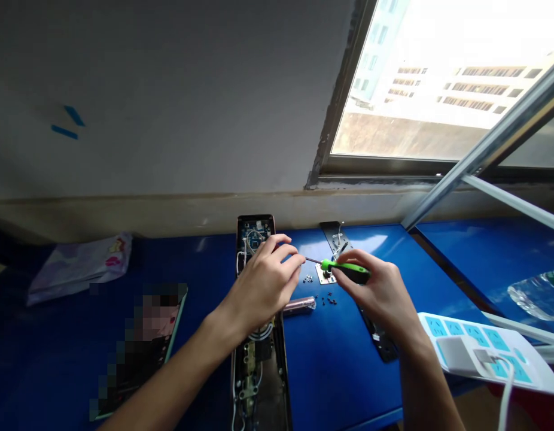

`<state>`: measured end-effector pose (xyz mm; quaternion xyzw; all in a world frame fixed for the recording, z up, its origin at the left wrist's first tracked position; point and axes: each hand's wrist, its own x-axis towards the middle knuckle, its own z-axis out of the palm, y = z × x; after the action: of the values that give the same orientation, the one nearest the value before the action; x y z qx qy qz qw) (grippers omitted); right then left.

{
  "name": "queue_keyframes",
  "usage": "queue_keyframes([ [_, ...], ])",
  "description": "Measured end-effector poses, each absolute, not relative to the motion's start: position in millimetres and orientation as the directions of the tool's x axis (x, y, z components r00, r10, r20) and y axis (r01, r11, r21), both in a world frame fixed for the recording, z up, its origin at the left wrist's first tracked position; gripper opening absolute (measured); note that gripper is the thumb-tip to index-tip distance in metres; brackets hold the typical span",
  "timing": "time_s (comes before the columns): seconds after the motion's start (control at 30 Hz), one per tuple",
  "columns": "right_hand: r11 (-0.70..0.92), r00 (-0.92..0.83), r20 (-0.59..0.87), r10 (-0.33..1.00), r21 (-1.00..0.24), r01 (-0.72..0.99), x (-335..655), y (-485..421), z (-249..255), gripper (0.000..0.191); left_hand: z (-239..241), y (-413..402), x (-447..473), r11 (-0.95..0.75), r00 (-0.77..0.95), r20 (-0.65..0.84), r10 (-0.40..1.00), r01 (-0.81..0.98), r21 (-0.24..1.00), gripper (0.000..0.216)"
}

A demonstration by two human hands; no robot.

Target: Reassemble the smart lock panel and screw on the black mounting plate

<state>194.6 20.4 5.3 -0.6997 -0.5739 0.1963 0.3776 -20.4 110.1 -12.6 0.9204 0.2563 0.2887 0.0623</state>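
Observation:
My right hand [371,284] grips the green and black handle of a screwdriver [347,268], whose thin shaft points left. At the shaft's tip are the bent fingers of my left hand [268,278], pinched together; whatever sits between them is too small to make out. Beneath the left hand lies a long, narrow open casing [270,377] with a blue circuit board [255,234] at its far end, plus wires and metal parts inside. The left hand and forearm cover its middle.
Right of the casing are a pinkish cylinder [299,306], small silvery screws [308,278], dark screws [332,298], a small white board [324,275] and a long black panel [379,335]. A power strip [523,353] and bottle [535,296] lie farther right; a plastic packet [82,266] is left.

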Motion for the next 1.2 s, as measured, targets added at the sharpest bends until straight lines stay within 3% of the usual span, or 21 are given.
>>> queue_keyframes([
  [0.13, 0.054, 0.376, 0.388, 0.842, -0.752, 0.657, 202.6, 22.1, 10.3, 0.031, -15.2, 117.8, -5.3, -0.886, 0.805, 0.371, 0.463, 0.419, 0.198, 0.023],
  [0.27, 0.09, 0.341, 0.443, 0.829, -0.708, 0.7, 201.7, 25.0, 9.6, 0.021, -19.8, 120.3, 4.7, -0.885, 0.822, 0.334, 0.461, 0.402, 0.233, 0.023],
  [0.8, 0.127, 0.306, 0.407, 0.861, -0.753, 0.645, 195.0, 35.1, -2.6, 0.015, -22.2, 116.4, 3.1, -0.881, 0.837, 0.275, 0.473, 0.447, 0.156, 0.02],
  [1.2, 0.145, 0.275, 0.41, 0.87, -0.745, 0.651, 193.2, 40.5, -2.7, 0.017, -28.5, 114.8, -10.4, -0.881, 0.804, 0.362, 0.473, 0.442, 0.17, 0.015],
])
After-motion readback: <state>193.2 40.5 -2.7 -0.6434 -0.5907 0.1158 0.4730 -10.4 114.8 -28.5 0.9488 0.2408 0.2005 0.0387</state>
